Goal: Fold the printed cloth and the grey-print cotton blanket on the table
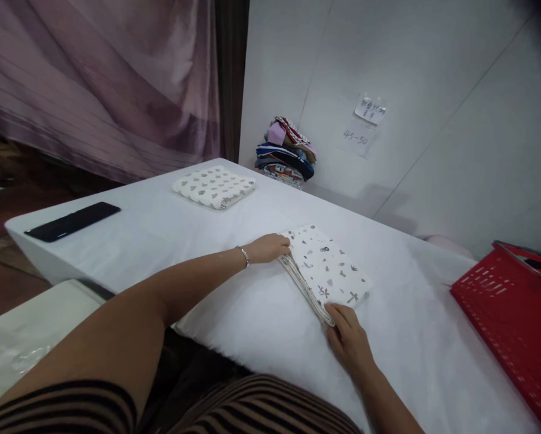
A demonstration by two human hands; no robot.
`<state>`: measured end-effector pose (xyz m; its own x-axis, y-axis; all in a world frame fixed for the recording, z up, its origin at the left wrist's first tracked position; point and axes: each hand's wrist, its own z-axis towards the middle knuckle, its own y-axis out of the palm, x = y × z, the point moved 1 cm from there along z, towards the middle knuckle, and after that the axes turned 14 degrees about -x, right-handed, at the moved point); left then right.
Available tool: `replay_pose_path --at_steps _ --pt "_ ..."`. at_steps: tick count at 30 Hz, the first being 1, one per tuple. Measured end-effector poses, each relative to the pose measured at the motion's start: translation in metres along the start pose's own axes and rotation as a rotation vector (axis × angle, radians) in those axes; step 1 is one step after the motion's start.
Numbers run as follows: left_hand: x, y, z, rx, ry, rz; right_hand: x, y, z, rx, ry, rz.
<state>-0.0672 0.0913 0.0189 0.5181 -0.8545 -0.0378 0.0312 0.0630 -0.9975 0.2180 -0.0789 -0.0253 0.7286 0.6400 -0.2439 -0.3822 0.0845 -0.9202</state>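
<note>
A folded white cloth (329,268) with small printed figures lies on the white table (261,313). My left hand (270,248) grips its far left corner, fingers curled on the edge, with a bracelet on the wrist. My right hand (349,337) pinches the near corner of the same cloth, fingers closed on the layered edge. The cloth lies flat between both hands.
A second folded patterned cloth (214,186) rests at the table's far side. A black phone (72,221) lies at the left end. A stack of colourful fabrics (286,152) sits against the wall. A red plastic basket (514,319) stands on the right.
</note>
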Motion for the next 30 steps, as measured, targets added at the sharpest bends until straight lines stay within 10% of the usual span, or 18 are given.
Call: replay_pose_path --at_steps 30 --pt "0.059 -0.006 0.021 0.058 0.177 -0.019 -0.003 -0.004 0.002 -0.023 0.018 0.009"
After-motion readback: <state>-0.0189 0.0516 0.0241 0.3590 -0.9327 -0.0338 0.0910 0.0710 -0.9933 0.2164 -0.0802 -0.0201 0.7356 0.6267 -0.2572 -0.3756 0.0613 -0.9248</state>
